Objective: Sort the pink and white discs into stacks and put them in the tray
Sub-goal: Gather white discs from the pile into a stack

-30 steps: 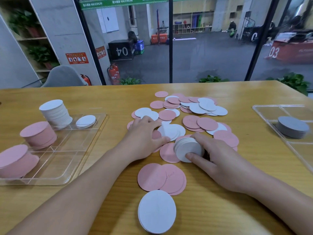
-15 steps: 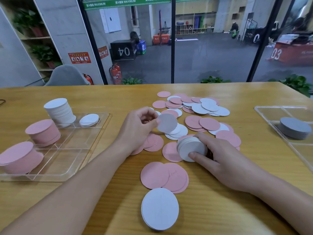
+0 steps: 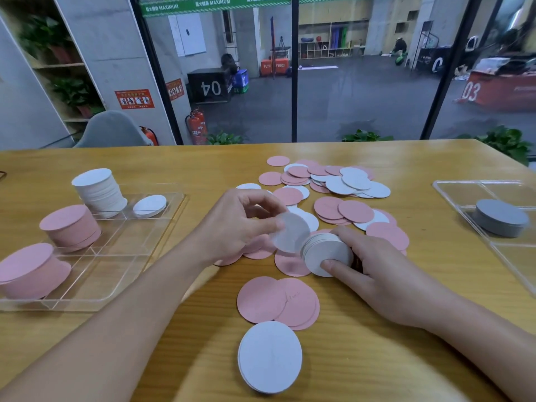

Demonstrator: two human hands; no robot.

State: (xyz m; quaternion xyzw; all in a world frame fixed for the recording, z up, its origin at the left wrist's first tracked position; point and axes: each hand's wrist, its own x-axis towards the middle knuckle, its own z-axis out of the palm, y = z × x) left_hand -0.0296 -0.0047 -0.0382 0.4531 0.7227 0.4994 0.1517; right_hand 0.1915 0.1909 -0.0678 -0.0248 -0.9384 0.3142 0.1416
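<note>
My left hand (image 3: 237, 224) pinches a single white disc (image 3: 291, 233), held tilted just left of a small white stack (image 3: 323, 250). My right hand (image 3: 374, 271) grips that stack on edge, thumb on its face. Loose pink and white discs (image 3: 336, 184) lie scattered across the table behind my hands. Near me sit three overlapping pink discs (image 3: 275, 303) and a flat white pile (image 3: 269, 356). The clear tray (image 3: 95, 282) at the left holds two pink stacks (image 3: 69, 224), a tall white stack (image 3: 98, 190) and a short white pile (image 3: 149, 206).
A second clear tray (image 3: 464, 190) at the right edge holds a grey stack of discs (image 3: 500, 217). The wooden table (image 3: 406, 358) ends at a glass wall behind. A grey chair (image 3: 113, 130) stands beyond the far left edge.
My left hand picked one white disc off the scattered pile and carried it right and down to the stack in my right hand. My right hand has stayed put.
</note>
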